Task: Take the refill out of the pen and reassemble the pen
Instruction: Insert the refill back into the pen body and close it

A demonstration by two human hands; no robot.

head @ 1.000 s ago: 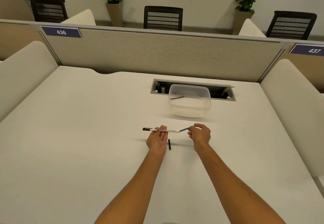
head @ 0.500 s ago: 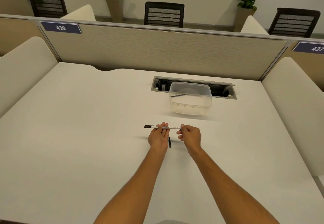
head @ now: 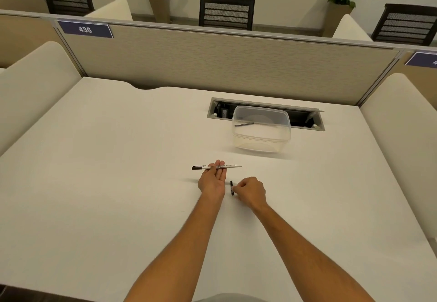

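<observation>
Head view, only one angle here. The partition's dark label (head: 85, 29) reads "436"; a second label (head: 423, 59) at the right edge is cut off, so I can't read it. The pen (head: 216, 166) has printing along its white barrel, looks like "WHITE BOARD", but it's too small to be sure.

The pen's long axis runs left to right across the view, black clipped end pointing left, open white end pointing right toward nothing in particular. It sits above the white desk (head: 118, 183), in the left hand (head: 212, 179), which has its fingers stretched out pretty straight under the barrel; the thumb is hidden, so how it's pinned there I can't tell.

A small black pen piece (head: 232, 188) lies on the desk just right of that hand, long axis running away from the person. The right hand (head: 250, 191) has its fingers curled right against it, pinching it as far as I can see.

Behind them sits a clear plastic container (head: 261, 137) with a thin dark refill (head: 244, 124) inside, lying nearly left to right.
</observation>
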